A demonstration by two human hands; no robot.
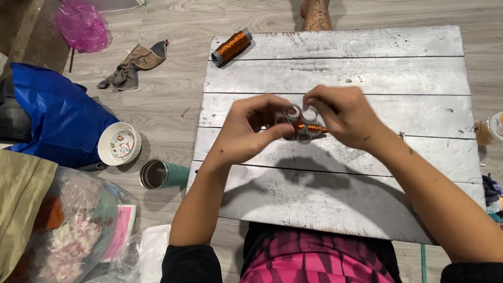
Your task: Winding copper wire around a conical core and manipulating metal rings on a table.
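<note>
Both hands were up over the silver plank board [335, 209]. Left hand [246, 131] and right hand [340, 112] pinched a small ring piece [303, 124] wrapped in orange wire, fingers curled tight. Looked like metal rings; too blurred to tell. Orange wire spool [232, 46] lay at the board's far-left corner.

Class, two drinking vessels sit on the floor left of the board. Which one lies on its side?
The teal tumbler lies on its side, its dark open mouth facing left. The white cup beside it stands upright.
</note>
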